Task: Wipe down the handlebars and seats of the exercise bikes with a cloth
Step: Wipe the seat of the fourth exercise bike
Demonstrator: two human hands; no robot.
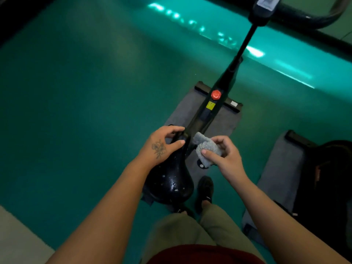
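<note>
Now my left hand point(162, 143) grips the nose of the wet black seat point(169, 180). Just beside it, my right hand point(224, 155) pinches the bunched grey cloth point(206, 147).

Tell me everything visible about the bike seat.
The seat is a black, glossy saddle, broad at the rear near the person and narrowing to a nose pointing toward the handlebars. Droplets bead on its wide part, so it looks wet. The left hand grips the nose, fingers curled over it. The cloth, held in the right hand, sits just beside the nose; contact is unclear.
</note>
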